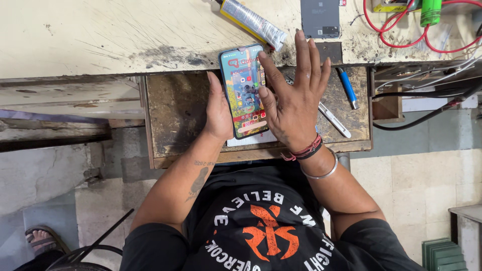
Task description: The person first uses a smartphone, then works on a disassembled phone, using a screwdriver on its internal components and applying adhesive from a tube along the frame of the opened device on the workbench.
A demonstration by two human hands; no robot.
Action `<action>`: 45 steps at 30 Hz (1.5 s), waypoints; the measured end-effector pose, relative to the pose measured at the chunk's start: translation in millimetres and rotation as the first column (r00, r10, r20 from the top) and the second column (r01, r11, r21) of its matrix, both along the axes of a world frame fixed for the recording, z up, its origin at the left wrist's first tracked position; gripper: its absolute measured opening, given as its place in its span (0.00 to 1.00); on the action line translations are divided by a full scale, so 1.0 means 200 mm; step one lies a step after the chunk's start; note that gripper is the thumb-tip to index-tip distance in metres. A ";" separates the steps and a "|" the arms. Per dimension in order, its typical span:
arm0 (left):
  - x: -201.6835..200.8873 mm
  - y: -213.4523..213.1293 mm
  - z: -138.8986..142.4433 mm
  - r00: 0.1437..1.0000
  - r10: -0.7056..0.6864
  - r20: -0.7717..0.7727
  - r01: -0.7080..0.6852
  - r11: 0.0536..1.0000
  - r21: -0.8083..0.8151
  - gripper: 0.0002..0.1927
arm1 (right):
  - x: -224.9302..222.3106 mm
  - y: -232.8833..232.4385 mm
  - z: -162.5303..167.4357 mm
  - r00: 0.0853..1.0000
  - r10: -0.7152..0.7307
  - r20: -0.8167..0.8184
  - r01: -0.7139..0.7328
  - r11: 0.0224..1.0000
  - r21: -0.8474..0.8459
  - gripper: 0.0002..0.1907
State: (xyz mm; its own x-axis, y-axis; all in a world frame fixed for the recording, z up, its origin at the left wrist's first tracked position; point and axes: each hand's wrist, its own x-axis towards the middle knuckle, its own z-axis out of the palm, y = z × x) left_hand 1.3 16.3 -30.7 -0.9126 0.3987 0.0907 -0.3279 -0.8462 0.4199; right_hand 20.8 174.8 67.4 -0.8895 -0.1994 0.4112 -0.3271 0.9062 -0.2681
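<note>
A single head-worn camera looks almost straight down from close above the person's chest. The bench fills the frame toward 12 o'clock, the person's torso sits at 6 o'clock, and floor shows at 3 and 9.

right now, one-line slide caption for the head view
Left hand steadies a lit smartphone while right hand taps it.

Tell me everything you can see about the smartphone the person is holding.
The smartphone is a slim slab with a dark frame, lying face up, its long side running away from the person, over an open wooden drawer. Its lit screen shows colourful icons. The left hand grips its left edge; the right hand, fingers spread, touches the screen with its thumb. Something flat and white lies beneath its near end.
</note>
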 end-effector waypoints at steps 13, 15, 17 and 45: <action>0.01 0.01 0.01 0.997 -0.056 -0.045 0.057 0.998 0.023 0.49 | 0.05 0.00 -0.03 1.000 -0.025 0.007 0.025 1.000 0.002 0.27; 0.01 0.02 0.02 0.998 -0.047 -0.049 0.048 0.999 0.014 0.48 | 0.01 0.00 -0.02 1.000 -0.026 0.001 0.026 1.000 0.005 0.27; 0.00 0.01 0.03 1.000 -0.015 -0.013 0.015 1.000 -0.017 0.47 | 0.00 -0.01 -0.02 1.000 -0.019 0.000 0.019 1.000 0.006 0.28; 0.00 0.00 0.05 0.998 0.041 -0.052 -0.045 0.996 -0.075 0.53 | 0.35 -0.03 -0.17 0.980 0.191 0.052 -0.191 0.982 -0.005 0.25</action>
State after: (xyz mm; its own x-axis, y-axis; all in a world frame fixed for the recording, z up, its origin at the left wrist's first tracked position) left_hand 1.0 16.6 -20.4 -0.9242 0.3663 0.1080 -0.2685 -0.8243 0.4985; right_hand 90.9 168.7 32.9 -0.8551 -0.3676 0.3657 -0.4798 0.8283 -0.2892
